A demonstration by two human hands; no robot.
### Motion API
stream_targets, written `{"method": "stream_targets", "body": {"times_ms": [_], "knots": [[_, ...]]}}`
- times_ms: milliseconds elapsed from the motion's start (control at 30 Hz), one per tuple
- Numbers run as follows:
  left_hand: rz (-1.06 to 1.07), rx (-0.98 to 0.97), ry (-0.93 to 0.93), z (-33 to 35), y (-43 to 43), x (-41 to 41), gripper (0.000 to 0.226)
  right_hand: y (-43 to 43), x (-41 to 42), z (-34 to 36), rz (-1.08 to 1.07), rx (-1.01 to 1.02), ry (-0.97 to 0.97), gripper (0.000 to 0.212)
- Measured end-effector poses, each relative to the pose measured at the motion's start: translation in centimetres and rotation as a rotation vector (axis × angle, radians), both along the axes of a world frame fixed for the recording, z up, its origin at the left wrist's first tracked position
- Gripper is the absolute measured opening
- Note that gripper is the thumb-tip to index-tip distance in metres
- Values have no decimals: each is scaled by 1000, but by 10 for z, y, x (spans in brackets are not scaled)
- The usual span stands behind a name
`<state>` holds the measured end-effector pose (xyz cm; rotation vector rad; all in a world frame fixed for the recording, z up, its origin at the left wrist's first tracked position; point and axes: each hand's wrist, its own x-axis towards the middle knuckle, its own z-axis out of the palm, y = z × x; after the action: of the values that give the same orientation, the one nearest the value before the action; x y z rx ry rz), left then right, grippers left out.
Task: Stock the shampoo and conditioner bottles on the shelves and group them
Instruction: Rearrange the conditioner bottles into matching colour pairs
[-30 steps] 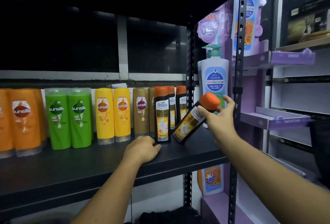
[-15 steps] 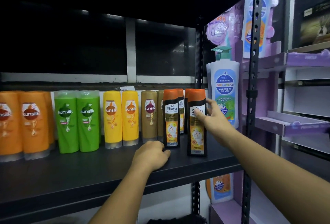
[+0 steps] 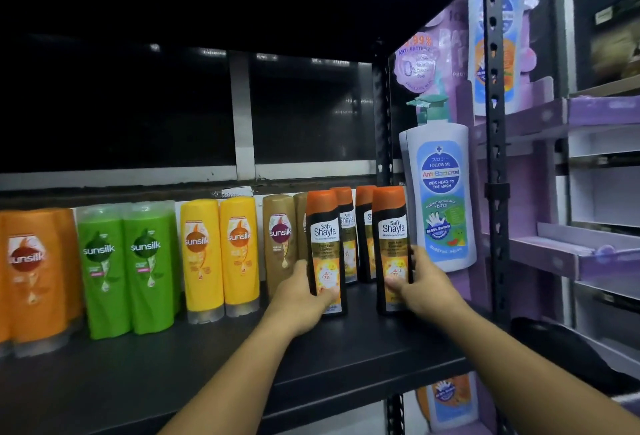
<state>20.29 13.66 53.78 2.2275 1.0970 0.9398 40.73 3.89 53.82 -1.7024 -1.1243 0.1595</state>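
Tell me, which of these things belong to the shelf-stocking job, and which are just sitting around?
Part of the job: left hand gripping the left front Shayla bottle; right hand gripping the right front Shayla bottle; back Shayla bottles; Sunsilk bottles; black shelf.
Just there: white pump bottle of kids' wash; purple display stand.

Sunsilk bottles (image 3: 104,268); Safi Shayla bottles (image 3: 325,237)

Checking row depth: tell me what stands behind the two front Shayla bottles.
Two more Shayla bottles, one behind the left front bottle, one behind the right front bottle; both partly covered.
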Motion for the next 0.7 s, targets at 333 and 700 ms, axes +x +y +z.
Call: {"method": "stream_targets", "body": {"times_ms": [333,700], "knots": [[55,134,163,1,28,59,48,56,42,7,-81,-119,-62,39],[125,164,106,-13,52,109,46,68,60,-12,16,10,-43,39]]}}
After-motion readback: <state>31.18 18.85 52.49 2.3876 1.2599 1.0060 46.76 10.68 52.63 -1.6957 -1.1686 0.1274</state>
